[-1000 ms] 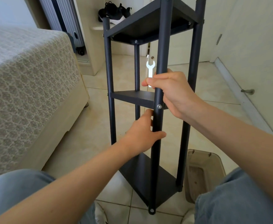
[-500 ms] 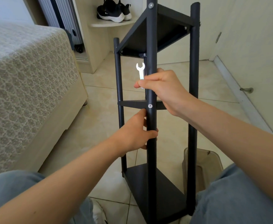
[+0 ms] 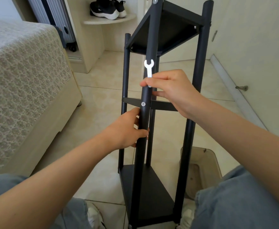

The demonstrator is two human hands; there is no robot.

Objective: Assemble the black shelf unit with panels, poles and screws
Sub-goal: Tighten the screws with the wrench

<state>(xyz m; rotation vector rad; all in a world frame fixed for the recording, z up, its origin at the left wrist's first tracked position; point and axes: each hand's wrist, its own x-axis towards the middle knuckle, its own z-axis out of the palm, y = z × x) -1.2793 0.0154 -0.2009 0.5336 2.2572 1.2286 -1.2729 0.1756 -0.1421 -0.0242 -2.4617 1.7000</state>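
Shelf unit (image 3: 150, 187) stood upright on the tiled floor between the person's knees, with top, middle and bottom panels all seated on the poles. The near pole (image 3: 139, 162) ran vertically up the centre of view, which set the working axis as up-down. Left hand (image 3: 127, 131) gripped this pole, thumb across the front and fingers wrapped behind. Right hand (image 3: 173, 91) was higher on the same pole and pinched the lower end of a small white wrench (image 3: 149, 66) between thumb and forefinger, with the forefinger laid across the pole's front. The wrench lay along the pole, its open end pointing up. The screw (image 3: 143, 104) joining the pole to the middle panel (image 3: 163, 105) sat between the two hands, just below the right and just above the left, its head facing the camera. Judgement: the tool hand was the one placed to reach this screw, by a short drop down the pole. The wrench's open end pointed away from the screw, so it would need turning over first. Screw tightness could not be read. A translucent bin (image 3: 206, 164) stood on the floor just beside the unit, on the right.
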